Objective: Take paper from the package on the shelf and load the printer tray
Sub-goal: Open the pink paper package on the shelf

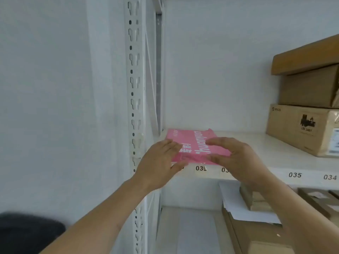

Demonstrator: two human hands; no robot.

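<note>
A pink paper package (194, 142) with white lettering lies flat at the left end of a white shelf (256, 143), its near edge at the shelf's front lip. My left hand (159, 162) rests on its near left corner, fingers on top and thumb under the front edge. My right hand (236, 156) holds the near right corner, fingers spread over the top and thumb at the front edge. No printer or tray is in view.
Stacked cardboard boxes (308, 107) stand at the shelf's right. Number labels run along the shelf's front lip (295, 174). A perforated white upright (134, 88) stands left of the package. Below, a lower shelf carries boxes and loose white sheets (236, 204).
</note>
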